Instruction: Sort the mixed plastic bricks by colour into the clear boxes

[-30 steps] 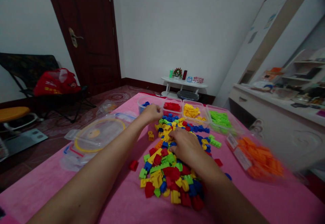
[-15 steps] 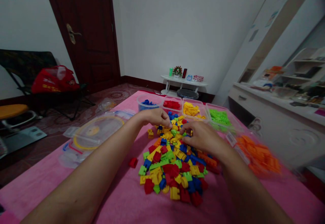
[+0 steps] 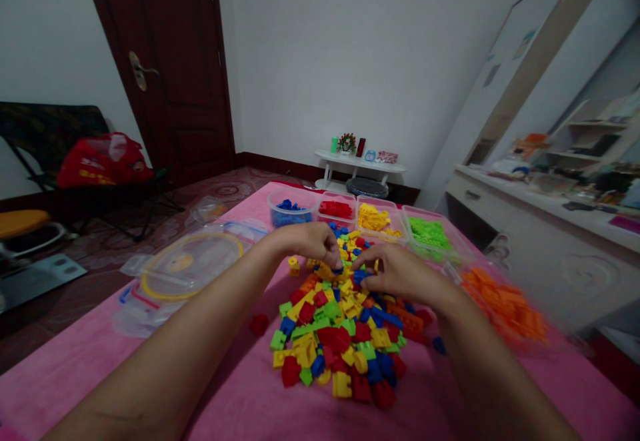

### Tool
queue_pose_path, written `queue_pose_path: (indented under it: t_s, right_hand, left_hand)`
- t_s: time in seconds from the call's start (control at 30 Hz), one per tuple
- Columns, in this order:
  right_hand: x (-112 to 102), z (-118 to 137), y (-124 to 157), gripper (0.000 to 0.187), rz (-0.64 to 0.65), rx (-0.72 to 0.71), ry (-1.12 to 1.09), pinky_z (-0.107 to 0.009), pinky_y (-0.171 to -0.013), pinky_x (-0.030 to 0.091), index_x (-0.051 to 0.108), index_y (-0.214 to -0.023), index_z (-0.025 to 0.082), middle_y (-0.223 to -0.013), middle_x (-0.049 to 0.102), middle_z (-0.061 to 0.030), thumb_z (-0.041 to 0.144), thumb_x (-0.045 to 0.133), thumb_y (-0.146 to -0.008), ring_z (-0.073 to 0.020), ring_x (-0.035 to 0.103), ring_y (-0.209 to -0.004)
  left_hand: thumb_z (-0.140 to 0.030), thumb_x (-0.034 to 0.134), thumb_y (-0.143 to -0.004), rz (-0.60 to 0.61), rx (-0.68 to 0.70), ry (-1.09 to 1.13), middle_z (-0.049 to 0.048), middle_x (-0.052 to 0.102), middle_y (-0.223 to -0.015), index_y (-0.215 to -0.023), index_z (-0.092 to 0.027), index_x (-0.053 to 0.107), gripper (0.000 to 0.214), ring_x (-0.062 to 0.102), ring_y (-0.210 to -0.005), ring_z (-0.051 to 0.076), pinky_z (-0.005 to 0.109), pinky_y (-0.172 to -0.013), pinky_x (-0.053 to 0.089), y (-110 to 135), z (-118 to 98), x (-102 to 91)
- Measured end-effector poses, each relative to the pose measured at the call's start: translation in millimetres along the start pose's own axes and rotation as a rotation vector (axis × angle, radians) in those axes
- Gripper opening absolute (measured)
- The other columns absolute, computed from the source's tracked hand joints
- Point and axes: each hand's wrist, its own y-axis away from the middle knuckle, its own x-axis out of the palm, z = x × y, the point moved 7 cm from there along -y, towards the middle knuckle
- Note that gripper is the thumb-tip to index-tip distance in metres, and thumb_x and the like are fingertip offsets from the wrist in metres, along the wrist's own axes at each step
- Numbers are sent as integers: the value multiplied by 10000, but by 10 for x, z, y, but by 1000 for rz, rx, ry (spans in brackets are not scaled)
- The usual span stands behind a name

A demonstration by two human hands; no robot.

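A long heap of mixed toy building blocks (image 3: 327,321) in red, yellow, green, blue and orange lies on the pink cloth. My left hand (image 3: 316,241) is over the heap's far part, its fingers pinched on a small dark blue block (image 3: 338,271). Just to its right, my right hand (image 3: 395,268) has thumb and forefinger around another blue block (image 3: 359,277), low among yellow pieces. Behind the hands stand tubs of sorted blocks: blue (image 3: 291,206), red (image 3: 336,210), yellow (image 3: 373,217) and green (image 3: 429,231).
A tub of orange blocks (image 3: 505,304) stands at the right. Clear lids with a yellow ring (image 3: 193,264) are stacked at the left. A stray red block (image 3: 259,324) lies left of the heap, and a yellow one (image 3: 294,266) sits near my left wrist.
Both hands have moved slightly nearer to me over the heap. A dark blue block now shows at my left fingertips, and a blue one between my right thumb and forefinger.
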Motion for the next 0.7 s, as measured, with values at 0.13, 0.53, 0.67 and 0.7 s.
queue_pose_path:
  t_s: [0.13,0.53,0.67,0.7]
  right_hand:
    - [-333,-100,8,320,-389,48,-240,-241,-585,422,710,-981,191,-787,664,-20,250,617,-681,-138,558,-640]
    - [-380,-14,58,312,-763,-16,-347,-280,-644,484,665,-1036,180,-983,660,-85,302,620,-752,-162,608,-729]
    - [-515,-65,144,249,-821,10,-385,-262,-589,479,677,-964,170,-933,672,-89,319,586,-787,-170,619,-724]
    - [-539,-70,159,244,-830,11,-391,-259,-580,477,678,-952,167,-917,673,-87,322,587,-786,-167,618,-709]
  left_hand:
    - [-269,613,-702,-172,-100,577,8,604,-614,-722,-133,640,140,486,-460,59,122,-368,247,-63,65,-58]
    - [-269,472,-864,87,-187,1572,42,546,-636,-799,-109,551,189,449,-407,42,64,-274,192,-299,90,392]
    - [-216,429,-874,-371,-82,1442,-7,474,-577,-708,-129,500,200,336,-360,11,74,-284,175,-308,250,-232]
    - [-223,426,-874,-530,-68,1331,-15,459,-558,-692,-137,489,212,334,-362,14,81,-293,177,-302,312,-453]
